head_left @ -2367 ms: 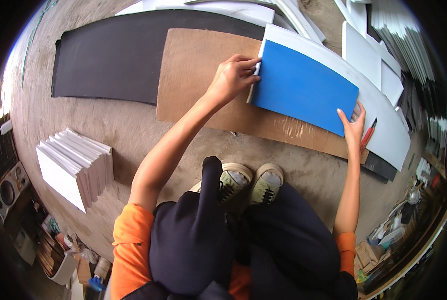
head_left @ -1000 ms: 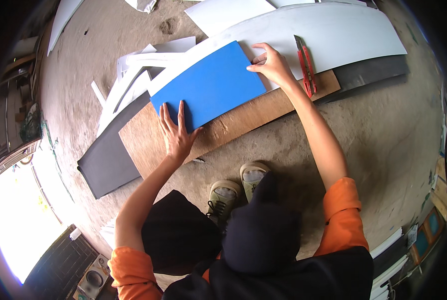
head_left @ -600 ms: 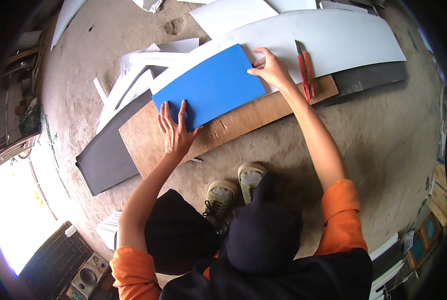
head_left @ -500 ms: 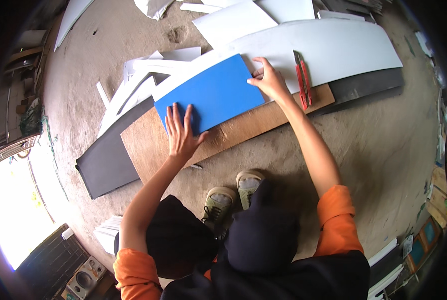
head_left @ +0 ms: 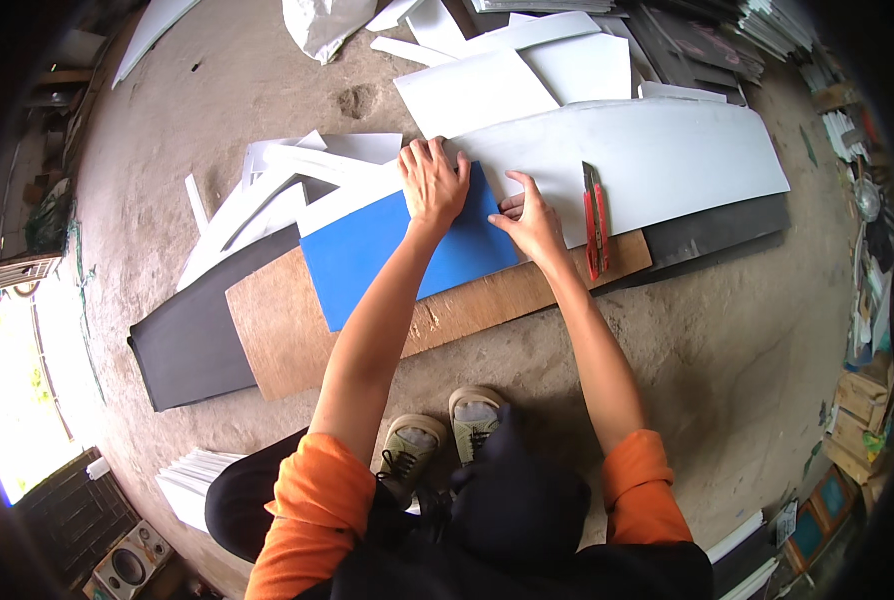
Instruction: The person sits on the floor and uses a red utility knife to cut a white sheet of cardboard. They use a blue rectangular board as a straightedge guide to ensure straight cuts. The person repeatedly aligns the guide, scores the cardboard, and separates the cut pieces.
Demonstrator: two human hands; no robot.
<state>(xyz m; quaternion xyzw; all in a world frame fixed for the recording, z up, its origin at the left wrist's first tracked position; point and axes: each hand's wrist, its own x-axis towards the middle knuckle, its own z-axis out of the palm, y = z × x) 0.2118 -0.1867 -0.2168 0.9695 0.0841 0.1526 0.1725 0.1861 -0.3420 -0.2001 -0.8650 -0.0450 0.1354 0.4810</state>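
A blue rectangular sheet [head_left: 387, 265] lies slightly askew over a brown wooden board [head_left: 277, 330] and a large white sheet [head_left: 677, 150]. My left hand [head_left: 433, 185] rests on the blue sheet's far edge, fingers apart and reaching onto the white sheet. At the right edge is my right hand [head_left: 532, 222], its thumb touching the blue sheet's border and its fingers bent but apart. Neither hand grips anything. To the right of it, a red utility knife [head_left: 596, 225] with its dark blade end pointing away lies across the white sheet and the wooden board.
Dark grey sheets [head_left: 192, 340] stick out beneath the board at both ends. White offcuts [head_left: 257, 200] are heaped at the left, and more white sheets [head_left: 477, 90] lie beyond. A white bag [head_left: 325, 25] sits at the far side. My shoes [head_left: 412, 448] stand close to the board.
My left hand has gone from the blue sheet's near left part to its far edge, toward the right. My right hand stays by the right edge. The whole view has shifted a little.
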